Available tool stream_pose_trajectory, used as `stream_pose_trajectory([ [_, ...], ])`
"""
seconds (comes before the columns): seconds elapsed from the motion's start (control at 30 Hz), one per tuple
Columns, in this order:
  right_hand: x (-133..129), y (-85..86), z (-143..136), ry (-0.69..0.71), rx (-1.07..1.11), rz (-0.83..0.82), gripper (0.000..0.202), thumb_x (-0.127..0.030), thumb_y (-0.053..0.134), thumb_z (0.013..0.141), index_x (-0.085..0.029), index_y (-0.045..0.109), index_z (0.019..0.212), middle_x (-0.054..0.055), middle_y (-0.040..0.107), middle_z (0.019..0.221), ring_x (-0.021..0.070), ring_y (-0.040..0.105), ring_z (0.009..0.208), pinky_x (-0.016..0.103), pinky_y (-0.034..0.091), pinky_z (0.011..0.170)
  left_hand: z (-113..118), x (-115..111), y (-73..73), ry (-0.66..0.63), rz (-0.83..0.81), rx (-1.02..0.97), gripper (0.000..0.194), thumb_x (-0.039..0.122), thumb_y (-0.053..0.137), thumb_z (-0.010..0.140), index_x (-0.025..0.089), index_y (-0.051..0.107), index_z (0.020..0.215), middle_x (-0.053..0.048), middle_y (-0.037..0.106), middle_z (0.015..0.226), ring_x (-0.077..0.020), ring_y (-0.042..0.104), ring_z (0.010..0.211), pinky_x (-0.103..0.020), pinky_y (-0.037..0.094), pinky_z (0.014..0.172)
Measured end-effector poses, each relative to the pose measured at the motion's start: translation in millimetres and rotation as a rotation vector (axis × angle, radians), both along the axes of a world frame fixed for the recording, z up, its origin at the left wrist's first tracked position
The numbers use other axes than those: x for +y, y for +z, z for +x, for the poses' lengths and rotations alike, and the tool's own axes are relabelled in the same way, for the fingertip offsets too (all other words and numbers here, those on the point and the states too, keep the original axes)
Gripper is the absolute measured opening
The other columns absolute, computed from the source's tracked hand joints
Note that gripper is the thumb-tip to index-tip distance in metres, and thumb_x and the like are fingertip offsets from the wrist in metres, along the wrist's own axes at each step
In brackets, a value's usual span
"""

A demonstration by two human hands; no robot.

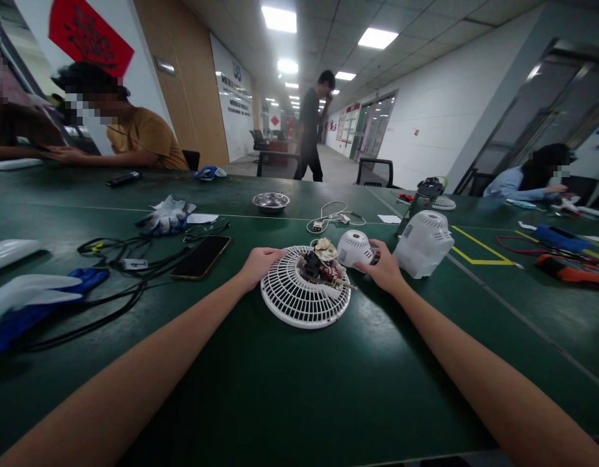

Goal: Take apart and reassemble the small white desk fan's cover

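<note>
A round white fan grille [299, 305] lies on the green table in front of me, with an exposed fan motor [321, 264] and wires at its middle. My left hand [263, 264] grips the grille's left rim, its fingers closed over the edge. My right hand [384, 267] is closed around a white motor cover [354, 248], a domed housing with slots, just right of the motor. The cover's underside is hidden. A larger translucent white plastic housing [424, 245] stands right of my right hand.
A metal bowl [271, 202] and a white cable [331, 219] lie beyond the grille. Left are a phone [201, 257], black cables [134, 285] and work gloves [166, 216]. A dark bottle [419, 204] and an orange multimeter [566, 269] are right. Several people are around the table.
</note>
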State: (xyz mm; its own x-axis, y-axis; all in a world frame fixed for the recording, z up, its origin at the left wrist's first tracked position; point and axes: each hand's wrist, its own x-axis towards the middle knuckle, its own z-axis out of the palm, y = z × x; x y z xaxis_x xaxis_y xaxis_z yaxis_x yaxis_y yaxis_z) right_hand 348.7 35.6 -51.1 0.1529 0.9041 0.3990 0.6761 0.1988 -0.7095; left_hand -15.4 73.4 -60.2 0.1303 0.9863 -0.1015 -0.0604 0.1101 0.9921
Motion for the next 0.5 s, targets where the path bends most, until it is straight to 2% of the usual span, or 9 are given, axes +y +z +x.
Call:
stream_pose_trajectory([
  [0.1, -2.6, 3.0, -9.9, -0.013, 0.410, -0.038, 0.060, -0.059, 0.069, 0.075, -0.024, 0.052, 0.120, 0.005, 0.069, 0.092, 0.0258, 0.069, 0.082, 0.045, 0.059, 0.074, 1.4, -0.6, 0.2, 0.038, 0.039, 0.007, 0.031, 0.037, 0.083, 0.074, 0.013, 0.076, 0.092, -0.009, 0.078, 0.086, -0.0208, 0.073, 0.074, -0.033, 0.057, 0.070],
  [0.17, -9.3, 8.8, -22.1, 0.073, 0.660, -0.099, 0.049, -0.063, 0.055, 0.085, -0.024, 0.052, 0.113, 0.006, 0.068, 0.090, 0.0256, 0.069, 0.081, 0.043, 0.059, 0.070, 1.8, -1.6, 1.1, 0.053, 0.058, 0.025, 0.032, 0.039, 0.082, 0.073, 0.014, 0.076, 0.093, -0.009, 0.078, 0.087, -0.0212, 0.073, 0.076, -0.033, 0.057, 0.072],
  [0.23, -20.1, 15.4, -37.7, 0.180, 0.760, -0.124, 0.043, -0.062, 0.050, 0.089, -0.025, 0.051, 0.110, 0.007, 0.069, 0.095, 0.0259, 0.070, 0.085, 0.043, 0.060, 0.072, 1.6, -2.4, 2.2, 0.064, 0.077, 0.059, 0.034, 0.040, 0.083, 0.072, 0.014, 0.075, 0.092, -0.008, 0.078, 0.087, -0.0220, 0.073, 0.077, -0.033, 0.056, 0.072],
  [0.33, -40.5, 23.4, -63.3, 0.214, 0.696, 0.036, 0.041, -0.058, 0.056, 0.088, -0.028, 0.047, 0.115, 0.006, 0.068, 0.105, 0.0244, 0.069, 0.090, 0.042, 0.060, 0.075, 0.5, -3.8, 5.9, 0.105, 0.133, 0.188, 0.032, 0.042, 0.080, 0.073, 0.015, 0.076, 0.088, -0.009, 0.078, 0.086, -0.0237, 0.072, 0.078, -0.033, 0.054, 0.073],
  [0.4, -53.6, 27.1, -77.5, 0.237, 0.555, 0.133, 0.054, -0.053, 0.068, 0.083, -0.030, 0.043, 0.125, 0.005, 0.068, 0.105, 0.0241, 0.069, 0.090, 0.042, 0.060, 0.079, 0.6, -6.7, 11.9, 0.160, 0.218, 0.323, 0.028, 0.041, 0.078, 0.074, 0.016, 0.077, 0.087, -0.009, 0.078, 0.089, -0.0255, 0.072, 0.084, -0.035, 0.053, 0.079],
  [0.5, -67.1, 31.1, -90.0, 0.332, 0.290, 0.188, 0.066, -0.047, 0.076, 0.079, -0.031, 0.040, 0.133, 0.006, 0.068, 0.110, 0.0247, 0.068, 0.095, 0.046, 0.058, 0.087, 4.6, -17.5, 28.2, 0.195, 0.426, 0.472, 0.025, 0.039, 0.073, 0.080, 0.018, 0.077, 0.094, -0.009, 0.078, 0.101, -0.0274, 0.070, 0.099, -0.036, 0.049, 0.094],
])
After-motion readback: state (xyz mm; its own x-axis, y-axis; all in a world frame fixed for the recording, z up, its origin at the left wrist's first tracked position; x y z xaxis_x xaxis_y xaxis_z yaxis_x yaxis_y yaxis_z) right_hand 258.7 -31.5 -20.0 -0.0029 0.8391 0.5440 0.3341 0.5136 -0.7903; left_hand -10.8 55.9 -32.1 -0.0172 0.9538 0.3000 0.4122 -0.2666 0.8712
